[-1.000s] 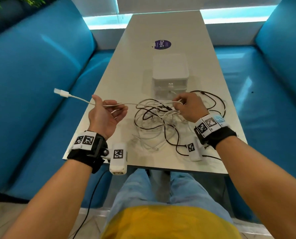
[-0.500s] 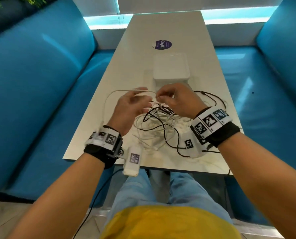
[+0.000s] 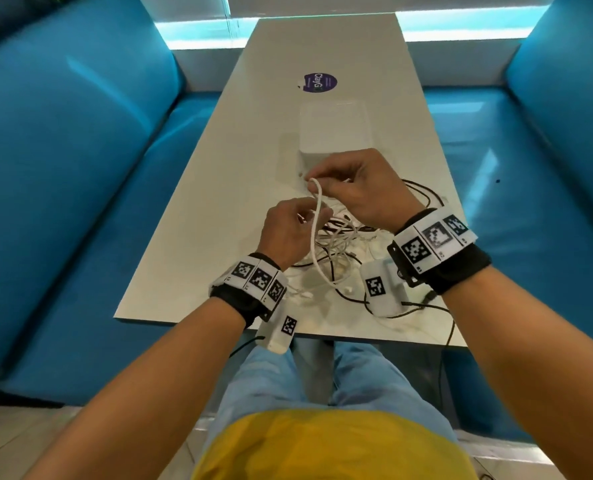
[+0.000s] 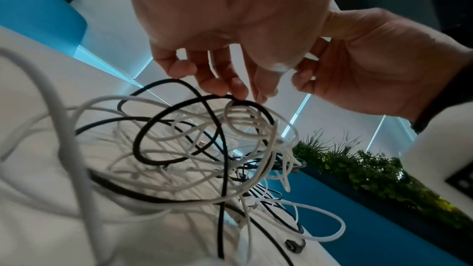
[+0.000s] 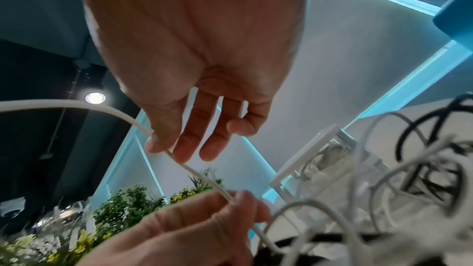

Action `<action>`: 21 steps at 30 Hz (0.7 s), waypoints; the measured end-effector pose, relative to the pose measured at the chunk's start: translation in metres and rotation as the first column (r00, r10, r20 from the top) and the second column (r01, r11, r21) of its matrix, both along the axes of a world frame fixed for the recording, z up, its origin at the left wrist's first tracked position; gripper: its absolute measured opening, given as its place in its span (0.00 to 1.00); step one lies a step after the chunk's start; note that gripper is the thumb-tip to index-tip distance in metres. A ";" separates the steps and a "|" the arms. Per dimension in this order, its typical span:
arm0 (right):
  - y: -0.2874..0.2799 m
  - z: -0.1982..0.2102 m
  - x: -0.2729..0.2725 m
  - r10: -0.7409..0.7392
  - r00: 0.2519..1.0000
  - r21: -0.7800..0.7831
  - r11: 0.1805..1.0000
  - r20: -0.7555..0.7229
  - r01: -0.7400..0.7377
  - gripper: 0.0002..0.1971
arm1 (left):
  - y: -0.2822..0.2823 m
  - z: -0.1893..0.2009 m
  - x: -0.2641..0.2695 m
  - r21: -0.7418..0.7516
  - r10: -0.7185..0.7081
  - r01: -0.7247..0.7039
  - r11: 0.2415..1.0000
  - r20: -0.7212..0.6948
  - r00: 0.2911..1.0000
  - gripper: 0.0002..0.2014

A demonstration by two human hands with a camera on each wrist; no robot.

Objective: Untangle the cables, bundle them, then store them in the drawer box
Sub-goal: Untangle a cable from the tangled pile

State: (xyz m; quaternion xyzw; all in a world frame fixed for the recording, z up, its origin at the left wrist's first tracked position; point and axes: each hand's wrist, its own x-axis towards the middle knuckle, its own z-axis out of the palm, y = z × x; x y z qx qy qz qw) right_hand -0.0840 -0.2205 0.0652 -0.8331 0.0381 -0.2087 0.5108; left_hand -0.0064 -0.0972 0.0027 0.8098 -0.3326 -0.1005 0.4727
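A tangle of white and black cables [image 3: 340,244] lies on the near part of the white table [image 3: 219,188]. My right hand [image 3: 354,187] pinches a bend of a thick white cable [image 3: 317,223] above the pile, in front of the white drawer box [image 3: 335,133]. My left hand [image 3: 293,225] pinches the same white cable [image 5: 202,175] a little lower, close to the right hand. The cable hangs in a loop down to the table between my wrists. In the left wrist view the cable tangle [image 4: 204,149] hangs below the left hand [image 4: 230,64].
A round purple sticker [image 3: 319,83] sits beyond the drawer box. Blue bench seats [image 3: 80,168] run along both sides of the table. Black cable [image 3: 423,199] spreads to the right of the pile. My knees are under the near table edge [image 3: 288,327].
The left hand came in from the far left, where it held the white cable stretched out, to just beside the right hand. Both hands now hold that cable raised above the pile.
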 end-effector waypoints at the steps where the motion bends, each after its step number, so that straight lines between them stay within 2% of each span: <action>1: -0.002 -0.003 0.000 -0.032 0.999 -0.009 0.999 -0.023 0.032 0.08 | 0.000 0.001 0.001 -0.022 0.002 -0.002 1.000 -0.015 1.000 0.05; 3: -0.007 -0.009 0.001 -0.093 0.981 -0.148 0.987 -0.172 0.067 0.12 | 0.000 0.000 0.004 -0.081 -0.017 0.013 0.997 -0.050 0.999 0.05; 5: -0.010 -0.014 0.001 -0.106 0.926 -0.297 0.955 -0.362 -0.007 0.11 | 0.003 -0.003 0.006 -0.117 -0.055 0.047 0.992 -0.061 0.997 0.07; 6: -0.010 -0.017 0.001 -0.096 0.908 -0.318 0.947 -0.408 -0.043 0.10 | 0.005 -0.005 0.007 -0.124 -0.055 0.047 0.991 -0.059 0.997 0.08; 8: -0.011 -0.018 0.001 -0.092 0.889 -0.319 0.945 -0.449 -0.064 0.10 | 0.007 -0.008 0.008 -0.140 -0.029 0.020 0.990 -0.063 0.998 0.09; 12: -0.014 -0.021 0.004 -0.135 0.846 -0.358 0.931 -0.515 -0.069 0.09 | 0.010 -0.008 0.009 -0.188 -0.035 0.011 0.982 -0.126 0.991 0.04; 15: -0.014 -0.021 0.004 -0.167 0.861 -0.246 0.968 -0.481 0.051 0.08 | 0.010 -0.006 0.009 -0.222 -0.009 -0.033 0.974 -0.186 0.983 0.04; 17: -0.013 -0.020 0.002 -0.151 0.883 -0.076 0.989 -0.444 0.131 0.08 | 0.010 -0.003 0.009 -0.260 -0.007 -0.061 0.964 -0.254 0.967 0.02; 19: -0.012 -0.020 0.000 -0.104 0.905 0.112 0.980 -0.412 0.163 0.10 | 0.010 -0.002 0.008 -0.285 -0.004 -0.080 0.955 -0.282 0.959 0.05; 21: -0.010 -0.019 -0.001 -0.063 0.919 0.223 0.962 -0.388 0.160 0.13 | 0.009 -0.001 0.008 -0.299 0.008 -0.102 0.949 -0.303 0.953 0.08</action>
